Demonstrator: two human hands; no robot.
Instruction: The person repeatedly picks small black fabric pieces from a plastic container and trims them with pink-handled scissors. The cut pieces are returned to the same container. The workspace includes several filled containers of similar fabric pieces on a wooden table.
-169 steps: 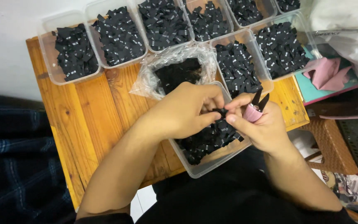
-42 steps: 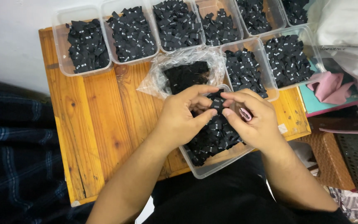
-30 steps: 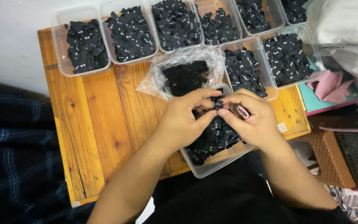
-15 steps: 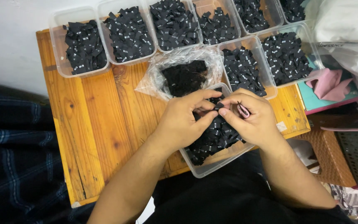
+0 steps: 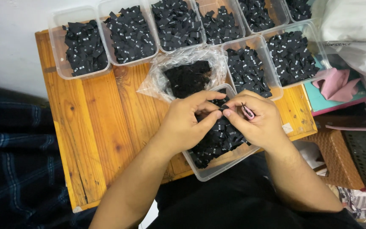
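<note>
My left hand (image 5: pixel 187 123) and my right hand (image 5: pixel 255 121) meet over a clear plastic tub (image 5: pixel 217 167) heaped with small black fabric labels (image 5: pixel 217 140). Between the thumbs and forefingers of both hands sits one small black label (image 5: pixel 224 108). My right hand also holds small pink-handled scissors (image 5: pixel 247 111) tucked against its palm, blades closed. A crumpled clear plastic bag (image 5: pixel 157 80) with more black labels lies just beyond my hands.
Several clear tubs of black labels line the far edge of the wooden table (image 5: pixel 90 127), one at far left (image 5: pixel 81 46), one at right (image 5: pixel 293 53). A pink cloth (image 5: pixel 335 82), white plastic bags (image 5: pixel 352 25) and a woven basket (image 5: pixel 339 161) lie to the right.
My hands stayed over the near tub, fingers shifting slightly around the label. Several seconds ago the scissors stood up in my right hand; now they lie tucked in.
</note>
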